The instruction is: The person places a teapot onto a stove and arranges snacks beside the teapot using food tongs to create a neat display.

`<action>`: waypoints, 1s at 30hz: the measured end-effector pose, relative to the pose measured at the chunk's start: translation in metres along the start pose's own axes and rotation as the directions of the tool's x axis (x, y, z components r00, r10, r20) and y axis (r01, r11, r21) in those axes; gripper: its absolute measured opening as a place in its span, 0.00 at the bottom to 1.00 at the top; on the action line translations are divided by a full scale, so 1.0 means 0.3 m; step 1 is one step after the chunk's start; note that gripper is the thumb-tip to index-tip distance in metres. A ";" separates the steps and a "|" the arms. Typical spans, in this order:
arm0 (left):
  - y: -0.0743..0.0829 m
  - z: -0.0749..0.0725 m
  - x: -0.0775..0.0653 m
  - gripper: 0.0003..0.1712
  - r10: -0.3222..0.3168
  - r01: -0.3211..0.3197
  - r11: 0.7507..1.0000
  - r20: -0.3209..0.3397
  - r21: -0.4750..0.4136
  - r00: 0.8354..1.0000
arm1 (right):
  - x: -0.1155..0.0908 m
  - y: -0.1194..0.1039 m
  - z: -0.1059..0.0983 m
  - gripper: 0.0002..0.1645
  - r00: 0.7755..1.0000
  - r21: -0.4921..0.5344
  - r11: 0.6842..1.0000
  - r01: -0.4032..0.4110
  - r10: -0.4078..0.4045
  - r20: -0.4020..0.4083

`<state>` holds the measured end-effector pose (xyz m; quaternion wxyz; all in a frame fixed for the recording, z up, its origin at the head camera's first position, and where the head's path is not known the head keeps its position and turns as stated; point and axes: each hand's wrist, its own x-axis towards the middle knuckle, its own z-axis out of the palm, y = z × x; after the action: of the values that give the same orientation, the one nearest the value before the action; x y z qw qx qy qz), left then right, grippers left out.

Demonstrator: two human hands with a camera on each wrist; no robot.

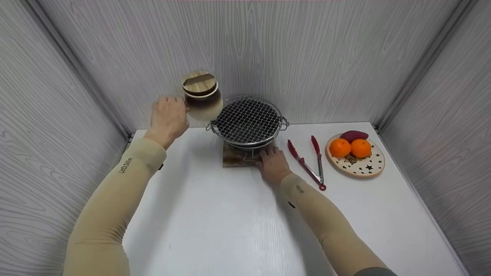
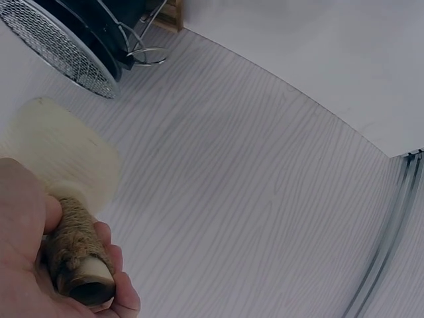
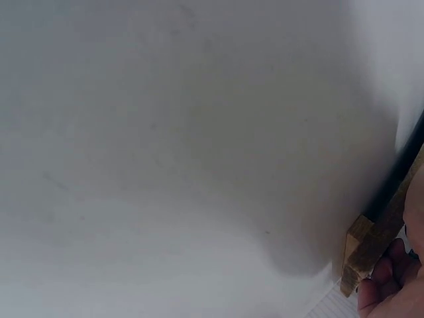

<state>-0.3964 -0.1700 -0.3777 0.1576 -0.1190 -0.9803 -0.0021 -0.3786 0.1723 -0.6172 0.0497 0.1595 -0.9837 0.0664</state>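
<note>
My left hand grips the side handle of a brown-and-cream ceramic pot, raised left of the grill. A round wooden lid sits on the pot. In the left wrist view my fingers wrap round the twine-bound handle. The round tabletop grill, topped with wire mesh, stands on a wooden base near the back wall. My right hand holds the base's right front corner; in the right wrist view its fingers curl at the edge of the wood.
Red-tipped tongs lie spread right of the grill. Farther right, a star-patterned plate carries two oranges and a purple sweet potato. Wood-grain panels enclose the white table at the back and sides.
</note>
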 end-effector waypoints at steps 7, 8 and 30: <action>0.044 0.008 0.055 0.23 -0.011 0.011 1.000 0.044 0.000 0.999 | 0.016 -0.001 0.000 0.32 1.000 -0.010 1.000 0.006 -0.006 -0.003; 0.049 0.011 0.061 0.23 -0.010 0.010 1.000 0.046 0.002 0.999 | 0.017 -0.002 0.001 0.32 1.000 -0.014 1.000 0.004 -0.004 0.003; 0.183 0.090 0.156 0.24 0.031 -0.035 0.999 0.094 0.039 0.995 | 0.001 0.004 0.007 0.28 0.998 -0.012 1.000 0.019 -0.020 -0.055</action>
<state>-0.4351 -0.1046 -0.3906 0.1138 -0.1321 -0.9843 0.0258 -0.3796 0.1731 -0.6195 0.0782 0.1669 -0.9807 0.0646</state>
